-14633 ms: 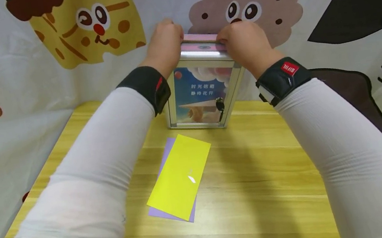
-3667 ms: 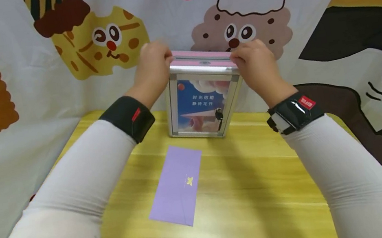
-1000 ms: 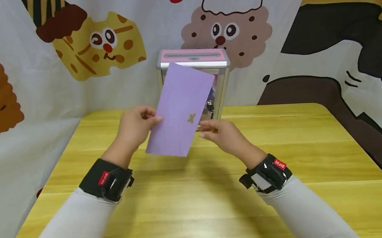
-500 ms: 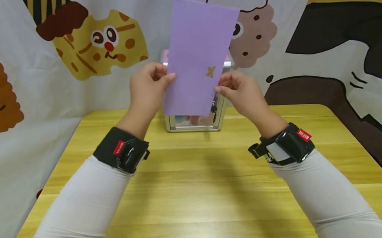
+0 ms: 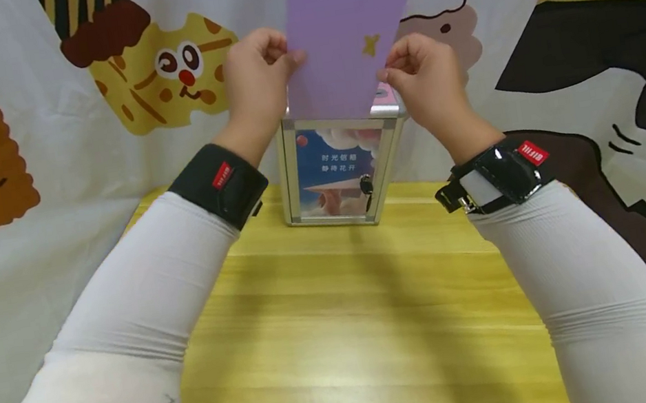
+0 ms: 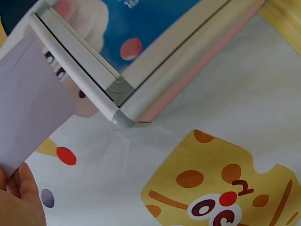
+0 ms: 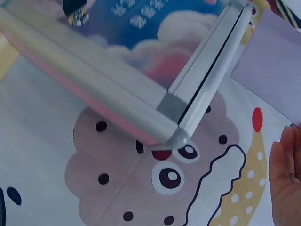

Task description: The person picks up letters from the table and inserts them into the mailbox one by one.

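Observation:
Both hands hold a flat purple envelope (image 5: pixel 339 18) with a small gold butterfly mark, upright over the front of a mailbox-like box (image 5: pixel 334 172). My left hand (image 5: pixel 255 83) pinches its left edge between thumb and fingers; my right hand (image 5: pixel 430 81) pinches the right edge lower down. The envelope's bottom edge overlaps the box's silver top rim in the head view and hides most of the pink lid and slot. In the left wrist view the envelope (image 6: pixel 28 103) stands beside the box's metal frame (image 6: pixel 75 66); the right wrist view shows the same from the other side.
The box stands at the back of a wooden table (image 5: pixel 331 339), a lock with key (image 5: pixel 366 184) on its front door. Behind it hangs a white cloth (image 5: pixel 68 128) printed with cartoon biscuits and cheese. Black straps (image 5: pixel 220 185) circle both wrists.
Earlier a yellow envelope lay on the purple one; it left the table while both hands were at the box top. Since then the purple envelope has been picked up and raised over the box.

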Motion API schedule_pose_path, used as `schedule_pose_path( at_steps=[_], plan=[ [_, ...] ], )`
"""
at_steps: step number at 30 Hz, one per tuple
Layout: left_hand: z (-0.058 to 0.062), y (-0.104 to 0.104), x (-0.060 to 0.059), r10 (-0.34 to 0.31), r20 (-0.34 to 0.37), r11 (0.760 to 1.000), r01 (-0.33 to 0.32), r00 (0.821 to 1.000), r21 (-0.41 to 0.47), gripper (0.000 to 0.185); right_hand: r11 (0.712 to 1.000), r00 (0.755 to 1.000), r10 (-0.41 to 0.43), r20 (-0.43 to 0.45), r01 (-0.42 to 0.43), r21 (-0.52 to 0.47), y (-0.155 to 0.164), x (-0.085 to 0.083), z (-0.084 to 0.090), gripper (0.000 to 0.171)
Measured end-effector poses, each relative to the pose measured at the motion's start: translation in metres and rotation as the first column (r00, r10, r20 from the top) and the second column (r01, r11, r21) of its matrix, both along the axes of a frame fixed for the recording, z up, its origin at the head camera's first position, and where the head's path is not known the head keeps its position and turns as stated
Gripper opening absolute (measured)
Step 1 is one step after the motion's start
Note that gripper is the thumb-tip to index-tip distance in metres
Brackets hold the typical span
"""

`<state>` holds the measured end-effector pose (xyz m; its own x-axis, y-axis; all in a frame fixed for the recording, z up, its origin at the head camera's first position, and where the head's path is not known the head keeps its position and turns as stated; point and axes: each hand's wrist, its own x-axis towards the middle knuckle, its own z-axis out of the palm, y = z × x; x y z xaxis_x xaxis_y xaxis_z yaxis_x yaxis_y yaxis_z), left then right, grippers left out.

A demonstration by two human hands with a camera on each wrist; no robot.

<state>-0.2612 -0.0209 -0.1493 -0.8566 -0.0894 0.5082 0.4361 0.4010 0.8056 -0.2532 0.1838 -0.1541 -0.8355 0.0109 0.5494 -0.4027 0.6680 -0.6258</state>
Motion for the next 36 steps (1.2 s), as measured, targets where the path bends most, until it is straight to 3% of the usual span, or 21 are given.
schedule_pose_path(
  at_steps=[7,17,20,23,27,36],
  plan=[
    [0.005,0.005,-0.012,-0.006,0.03,1.0,0.005,1.0,0.029,0.015,0.997,0.998,-0.054,-0.015,0.054,0.047,0.0,-0.011,0.009,0.004],
    [0.006,0.013,-0.021,0.001,-0.009,0.997,-0.002,1.0,-0.08,0.023,0.997,0.997,-0.076,0.025,0.076,0.01,0.006,-0.018,0.007,0.003],
    [0.002,0.014,-0.024,-0.007,0.01,0.995,0.008,1.0,-0.1,0.028,0.995,0.992,-0.095,0.084,0.093,0.029,0.008,-0.02,0.005,0.006],
    [-0.003,0.014,-0.027,-0.038,0.081,0.995,0.045,0.996,-0.085,0.028,0.992,0.985,-0.109,0.135,0.099,0.076,0.01,-0.025,-0.001,0.007],
    [-0.01,0.013,-0.033,-0.04,0.164,0.985,0.066,0.986,-0.156,0.024,0.984,0.981,-0.115,0.153,0.092,0.153,0.011,-0.03,-0.011,0.011],
    [-0.02,0.012,-0.045,0.008,0.17,0.94,0.05,0.985,-0.336,0.017,0.974,0.974,-0.131,0.184,0.092,0.206,0.014,-0.036,-0.022,0.013]
  ],
)
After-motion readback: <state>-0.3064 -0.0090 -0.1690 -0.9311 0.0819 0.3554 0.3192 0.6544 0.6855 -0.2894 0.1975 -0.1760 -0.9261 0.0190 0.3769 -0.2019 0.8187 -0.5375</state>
